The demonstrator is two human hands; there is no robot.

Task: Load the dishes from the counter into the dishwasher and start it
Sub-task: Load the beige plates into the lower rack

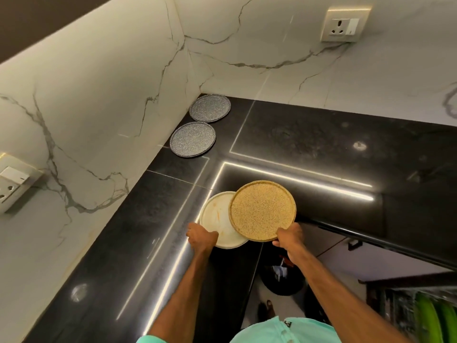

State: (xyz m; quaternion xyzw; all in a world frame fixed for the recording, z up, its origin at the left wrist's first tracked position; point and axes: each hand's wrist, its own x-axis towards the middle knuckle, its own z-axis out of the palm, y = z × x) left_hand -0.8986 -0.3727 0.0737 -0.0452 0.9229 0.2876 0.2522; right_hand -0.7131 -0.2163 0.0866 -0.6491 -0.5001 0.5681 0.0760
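My left hand grips the near rim of a white plate with faint orange smears, at the front edge of the black counter. A speckled tan plate overlaps the white one on its right side, and my right hand holds its near rim. Two speckled grey plates lie flat in the counter's far corner against the marble wall, one nearer and one farther back. At the lower right, an open dishwasher rack with green items shows, blurred.
Marble walls meet at the corner, with a socket on the right wall and another on the left wall. A dark bin stands on the floor below the counter edge. The counter runs in an L shape.
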